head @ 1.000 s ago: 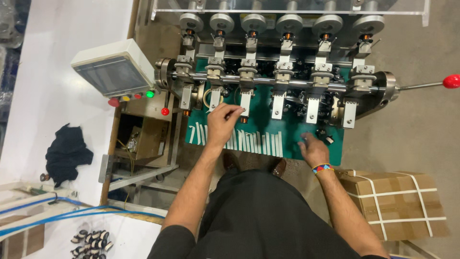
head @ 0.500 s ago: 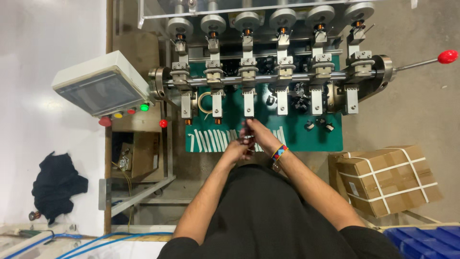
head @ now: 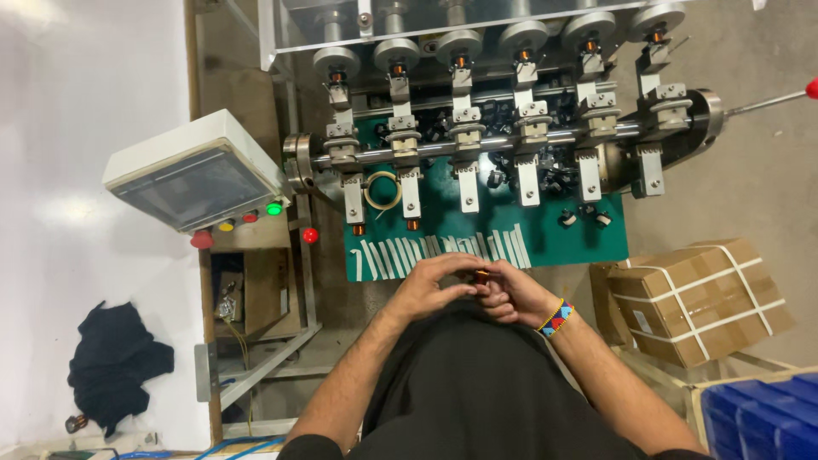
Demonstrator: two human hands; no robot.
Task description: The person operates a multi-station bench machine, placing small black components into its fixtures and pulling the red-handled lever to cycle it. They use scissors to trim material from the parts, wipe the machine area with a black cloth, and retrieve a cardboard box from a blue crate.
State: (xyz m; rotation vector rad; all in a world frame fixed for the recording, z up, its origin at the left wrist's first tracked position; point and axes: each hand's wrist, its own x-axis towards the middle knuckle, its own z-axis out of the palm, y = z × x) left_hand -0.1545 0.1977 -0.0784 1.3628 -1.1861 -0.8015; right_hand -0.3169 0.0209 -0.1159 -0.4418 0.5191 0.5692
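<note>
A winding machine [head: 511, 128] fills the far side, a row of six round-topped heads over a steel shaft [head: 477, 146] that runs left to right, ending at the right in a lever with a red knob [head: 812, 88]. Under the shaft lies a green mat [head: 562, 243]; along its near edge sits a row of white strips [head: 443, 251], and near its left edge a ring of tape [head: 383, 191]. Small black parts lie scattered toward the mat's right side. Left of the machine a grey control box [head: 192, 175] tilts its screen upward, with red, yellow and green buttons along its near edge. To the right of the mat a strapped carton [head: 703, 298] rests on the floor, and a blue crate [head: 758, 417] shows at the near right corner of the scene. A dark cloth [head: 115, 366] lies crumpled on the white floor at the left. The person stands close against the mat's near edge, both hands brought together just in front of the strips. The left hand [head: 430, 288] curls in from the left, its fingers bent over a small copper coil [head: 481, 276], which it pinches against the right hand [head: 511, 294]; that hand is half closed around the coil from below, a beaded band [head: 555, 318] on its wrist. The coil sits between the fingertips, just off the mat's near edge.
</note>
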